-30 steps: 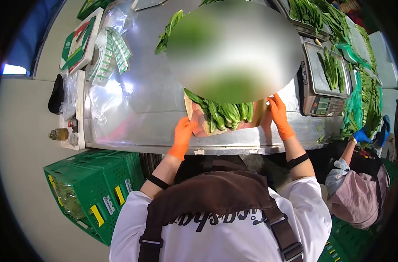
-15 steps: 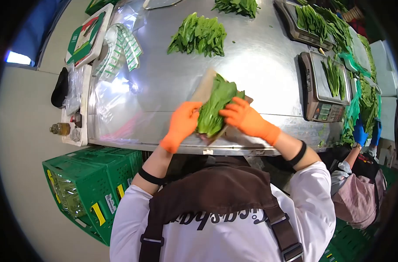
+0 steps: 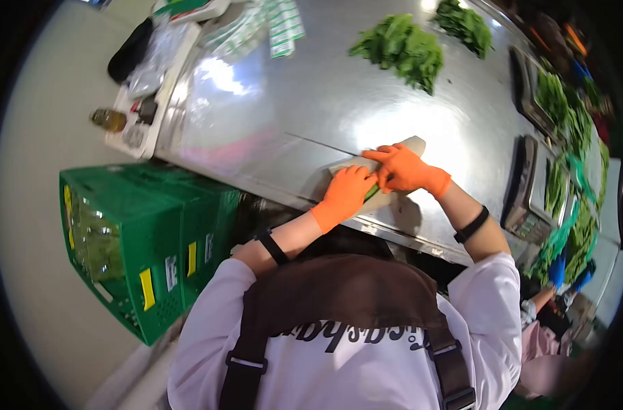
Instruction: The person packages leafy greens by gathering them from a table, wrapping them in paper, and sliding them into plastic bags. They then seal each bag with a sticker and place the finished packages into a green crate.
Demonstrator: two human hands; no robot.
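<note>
On the steel table (image 3: pixel 311 102), near its front edge, lies a brown paper-like sheet (image 3: pixel 413 145) with greens (image 3: pixel 372 193) on it, mostly covered by my hands. My left hand (image 3: pixel 349 191), in an orange glove, is closed over the greens. My right hand (image 3: pixel 404 169), also gloved in orange, rests just beside it with its fingers bent over the sheet and the greens. The two hands nearly touch. Farther back on the table lie a bunch of leafy greens (image 3: pixel 404 51) and a second bunch (image 3: pixel 464 27).
Green crates (image 3: pixel 147 232) stand at the left below the table. Beside the table's left end are a white tray (image 3: pixel 135 137) and a jar (image 3: pixel 108 119). Scales (image 3: pixel 530 188) with greens line the right side, where a co-worker's blue-gloved hand (image 3: pixel 556 271) shows.
The view has turned and shifted. The greens, earlier visible between my hands, are now mostly hidden under them. My hands have come closer together.
</note>
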